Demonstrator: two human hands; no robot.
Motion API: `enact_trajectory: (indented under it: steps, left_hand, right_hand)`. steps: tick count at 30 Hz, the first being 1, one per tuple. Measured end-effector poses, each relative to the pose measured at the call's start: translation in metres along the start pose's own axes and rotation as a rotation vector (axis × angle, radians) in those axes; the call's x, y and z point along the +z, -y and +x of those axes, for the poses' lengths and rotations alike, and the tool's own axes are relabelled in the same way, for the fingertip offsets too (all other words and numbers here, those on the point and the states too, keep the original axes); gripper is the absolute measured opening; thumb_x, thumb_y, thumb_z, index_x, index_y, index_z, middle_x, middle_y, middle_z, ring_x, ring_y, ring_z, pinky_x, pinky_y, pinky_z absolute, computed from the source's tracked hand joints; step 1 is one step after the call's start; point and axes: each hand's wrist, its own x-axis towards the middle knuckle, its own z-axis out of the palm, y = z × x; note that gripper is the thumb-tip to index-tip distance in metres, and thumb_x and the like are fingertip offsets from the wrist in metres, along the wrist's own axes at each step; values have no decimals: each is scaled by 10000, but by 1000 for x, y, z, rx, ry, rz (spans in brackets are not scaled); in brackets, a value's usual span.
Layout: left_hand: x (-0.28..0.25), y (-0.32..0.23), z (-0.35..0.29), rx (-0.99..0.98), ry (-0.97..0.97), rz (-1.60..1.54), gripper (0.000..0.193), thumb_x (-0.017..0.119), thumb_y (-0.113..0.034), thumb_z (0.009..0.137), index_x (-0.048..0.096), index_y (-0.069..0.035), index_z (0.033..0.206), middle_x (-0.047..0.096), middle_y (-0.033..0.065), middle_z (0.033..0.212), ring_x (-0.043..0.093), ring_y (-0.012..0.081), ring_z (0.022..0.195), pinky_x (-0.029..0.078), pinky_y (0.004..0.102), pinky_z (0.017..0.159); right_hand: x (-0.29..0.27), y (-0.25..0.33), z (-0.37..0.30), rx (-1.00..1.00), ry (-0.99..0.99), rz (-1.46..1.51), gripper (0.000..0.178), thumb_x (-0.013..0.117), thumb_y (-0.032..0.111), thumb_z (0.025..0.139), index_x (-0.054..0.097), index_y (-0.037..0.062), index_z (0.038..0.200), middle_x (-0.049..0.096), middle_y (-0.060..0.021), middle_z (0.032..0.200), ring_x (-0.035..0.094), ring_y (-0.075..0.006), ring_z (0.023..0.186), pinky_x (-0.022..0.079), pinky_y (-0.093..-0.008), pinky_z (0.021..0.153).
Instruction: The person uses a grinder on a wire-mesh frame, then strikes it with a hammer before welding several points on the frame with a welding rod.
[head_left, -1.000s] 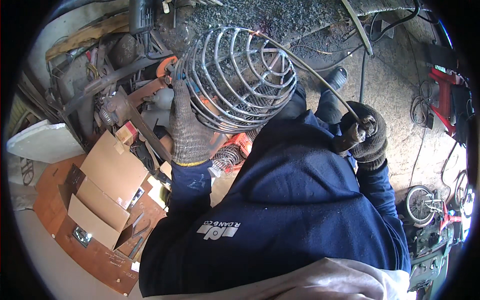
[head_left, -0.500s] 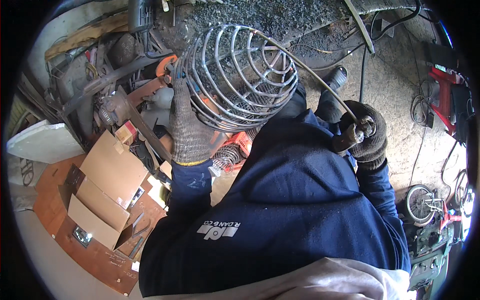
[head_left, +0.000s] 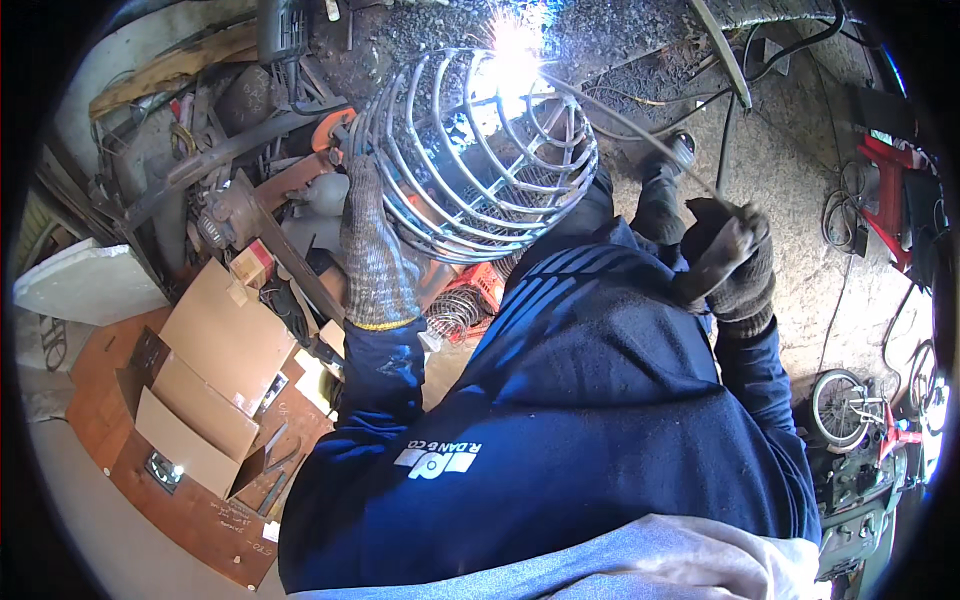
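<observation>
Sleeves of a dark blue hooded top (head_left: 560,420) nearest the lens, filling the lower middle, one running up to each gloved hand. Right hand (head_left: 735,265) in a dark work glove, clenched around the grip of an electrode holder (head_left: 712,252), fist raised just off the right shoulder. From that grip a thin welding rod (head_left: 630,125) slanting up and left, tip meeting the top of the wire cage in a white-hot arc (head_left: 512,50) throwing sparks. Left hand (head_left: 372,240) in a grey knitted glove with a yellow cuff edge, stretched upward, fingers closed on the left rim of the cage, steadying it. Round wire cage (head_left: 480,150) of bent steel rods and hoops, dome-shaped, between the two hands and above the blue top, tilted on its side. Beneath it a smaller orange-red wire basket (head_left: 480,290), partly hidden. Left of the arm, flattened cardboard boxes (head_left: 205,360) on a rusty steel sheet (head_left: 170,500), a white slab (head_left: 85,285) beside them. Farther off, scrap metal bars and a motor (head_left: 215,215) at upper left, black cables (head_left: 790,45) across gravelly ground at upper right, small wheels (head_left: 838,405) and red tools at the right edge.
</observation>
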Motion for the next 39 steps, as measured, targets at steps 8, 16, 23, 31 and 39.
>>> enact_trajectory:
  steps: [8, 16, 23, 31, 39]
  left_hand:
    - [0, 6, -2, 111, 78, 42, 590, 481, -515, 978, 424, -147, 1437, 489, 100, 1414, 529, 282, 1227, 462, 439, 1019]
    - [-6, 5, -2, 194, 114, 99, 449, 492, -210, 1003, 399, -37, 1407, 537, 140, 1328, 567, 236, 1161, 478, 353, 973]
    - [-3, 7, -1, 300, 85, 420, 431, 526, -89, 988, 393, -11, 1390, 520, 164, 1345, 577, 229, 1150, 477, 343, 974]
    - [1, 2, -6, 144, 79, -30, 407, 446, -185, 1034, 394, -7, 1396, 514, 157, 1355, 549, 228, 1194, 463, 358, 1009]
    - [4, 4, -7, 168, 72, 160, 599, 510, -522, 962, 445, -148, 1424, 506, 90, 1392, 539, 266, 1212, 463, 422, 1017]
  right_hand:
    - [14, -52, 1, 52, -254, 213, 275, 594, 157, 924, 571, 5, 1152, 611, -42, 863, 581, -158, 745, 487, -282, 705]
    - [1, 6, -4, -112, -76, 130, 324, 609, 60, 897, 616, -56, 1200, 643, -31, 841, 598, -96, 735, 508, -241, 669]
    - [1, 1, -7, -110, -72, 137, 348, 657, 51, 850, 613, -50, 1180, 654, -46, 846, 617, -121, 747, 514, -256, 679]
    - [-1, 21, -1, -197, -62, 53, 374, 688, 41, 793, 617, -37, 1152, 659, -60, 810, 633, -149, 734, 520, -277, 676]
    - [-1, 20, -3, -107, -72, 56, 505, 799, 270, 695, 652, 10, 1103, 698, -151, 972, 699, -283, 906, 534, -367, 824]
